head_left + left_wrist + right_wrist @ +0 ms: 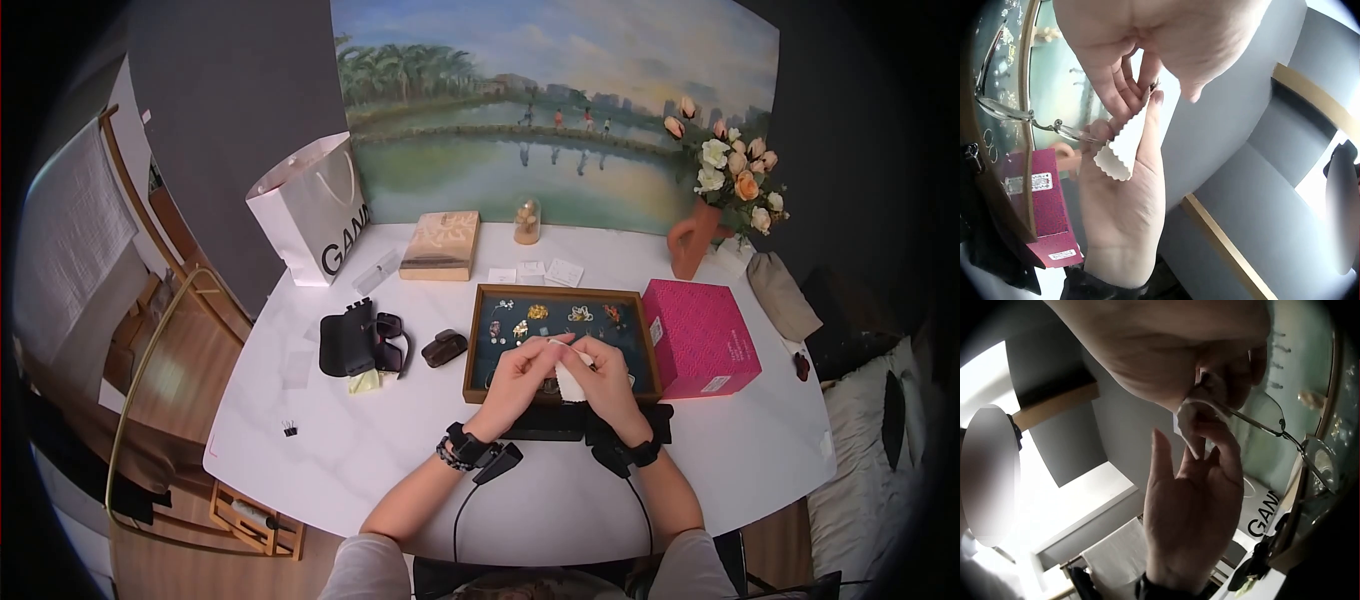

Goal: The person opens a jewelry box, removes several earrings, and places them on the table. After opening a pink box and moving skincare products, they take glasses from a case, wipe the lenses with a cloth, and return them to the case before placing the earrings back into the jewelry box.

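A pair of thin-rimmed eyeglasses (1007, 110) shows beside my joined hands in both wrist views, one lens out over the tray and the other close to the fingers. My right hand (603, 373) pinches a white scalloped-edge cleaning cloth (1124, 147), which folds over part of the glasses. Facing it, my left hand (520, 375) has its fingers curled in at the cloth and glasses, its thumb standing apart in the right wrist view. Just beneath both hands is a wooden-framed jewelry tray (472, 345) with several small pieces on dark lining.
Right of the tray stands a pink box (700, 335). Black sunglasses (390, 345), a black case (345, 338) and a brown case (444, 348) lie to the left. Farther back are a white paper bag (305, 215), a boxed book (440, 245), a glass dome (527, 222) and a flower vase (695, 240).
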{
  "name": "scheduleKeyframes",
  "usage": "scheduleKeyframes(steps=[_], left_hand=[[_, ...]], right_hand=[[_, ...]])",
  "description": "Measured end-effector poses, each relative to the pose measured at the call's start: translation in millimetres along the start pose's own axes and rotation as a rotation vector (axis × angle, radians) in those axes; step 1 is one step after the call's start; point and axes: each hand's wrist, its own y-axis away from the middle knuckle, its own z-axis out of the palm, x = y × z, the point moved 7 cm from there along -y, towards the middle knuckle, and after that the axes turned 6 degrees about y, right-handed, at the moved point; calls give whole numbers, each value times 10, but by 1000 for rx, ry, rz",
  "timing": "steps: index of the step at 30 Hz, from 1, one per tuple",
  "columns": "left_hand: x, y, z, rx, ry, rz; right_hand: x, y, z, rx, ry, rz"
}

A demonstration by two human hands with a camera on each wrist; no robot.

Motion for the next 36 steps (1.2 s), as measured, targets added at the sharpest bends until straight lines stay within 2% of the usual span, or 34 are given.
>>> scheduleKeyframes(steps=[2,3,5,9,12,13,17,19,23,26,28,36], left_hand=[[24,-11,-32,6,-333,25],[22,-7,-26,13,-332,23],[55,-2,-31,75,-63,-5],[33,-16,-201,111,-76,-20],[92,-16,-69,60,-68,64],[95,-4,-16,42,-36,22],[39,-42,-125,45,-79,36],[21,-40,-173,62,-127,13],[-27,-29,-218,101,-198,-22],[-10,-46,-228,89,-106,45],[40,-47,-255,105,-122,27],[141,-24,-198,141,-123,63]], right_hand=[[-66,4,-9,22,62,-57],[-54,1,-10,16,61,-54],[-101,-15,-10,41,99,-183],[-83,-9,40,92,-36,-201],[-52,-20,-8,83,-27,-205],[-81,-14,-16,61,-30,-188],[-101,-19,-17,108,18,-215],[-21,-37,-9,111,-4,-169],[86,-66,-32,65,13,-115],[-15,-52,-24,9,-16,-106],[-159,-32,35,-26,-33,-194],[-48,-8,16,-1,-82,-170]])
